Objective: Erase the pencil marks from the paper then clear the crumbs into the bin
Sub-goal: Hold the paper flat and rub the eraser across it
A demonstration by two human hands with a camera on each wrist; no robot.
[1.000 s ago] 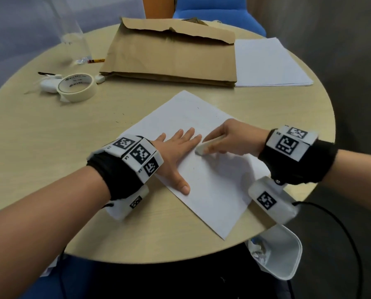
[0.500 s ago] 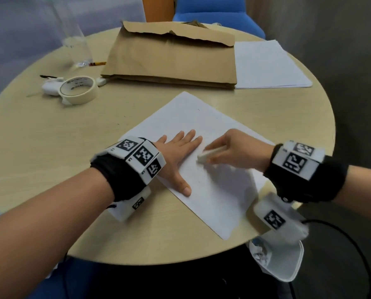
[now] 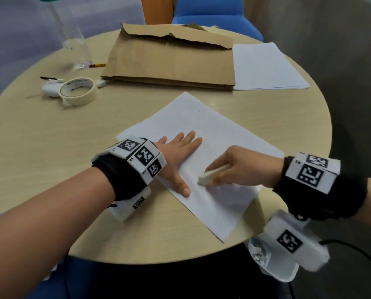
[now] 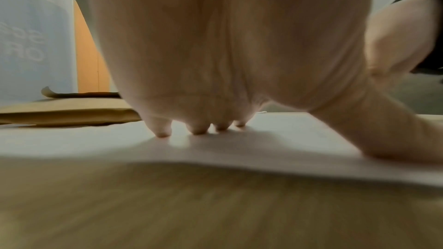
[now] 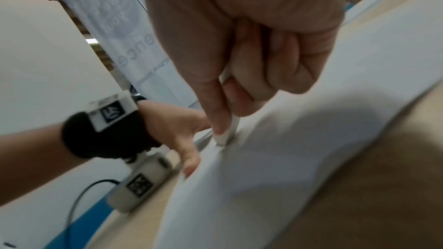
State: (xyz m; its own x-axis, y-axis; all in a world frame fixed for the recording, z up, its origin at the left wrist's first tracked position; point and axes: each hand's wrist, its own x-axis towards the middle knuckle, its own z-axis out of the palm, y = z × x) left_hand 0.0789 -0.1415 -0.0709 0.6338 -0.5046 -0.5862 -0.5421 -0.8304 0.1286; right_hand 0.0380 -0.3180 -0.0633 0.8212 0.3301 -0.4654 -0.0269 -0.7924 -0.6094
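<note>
From the head view, the paper (image 3: 212, 147) lies skewed on the round table (image 3: 51, 147). The left hand (image 3: 176, 156) lies flat on it with straight, spread fingers, holding nothing, probably to keep the sheet from sliding. The right hand (image 3: 240, 167) pinches the eraser (image 3: 210, 174), one end down on the paper just beside the left thumb. The bin (image 3: 275, 266) sits below the table's near edge, likely within reach for the crumbs. Few dark specks show on the sheet; any marks are too faint to judge.

In the left wrist view, the fingertips (image 4: 163, 132) press the paper (image 4: 287, 139) down.

In the right wrist view, the fingers (image 5: 215, 105) and thumb curl round the eraser (image 5: 226, 135), its tip touching the paper (image 5: 299, 149), a grip that seems suited to firm rubbing.
</note>
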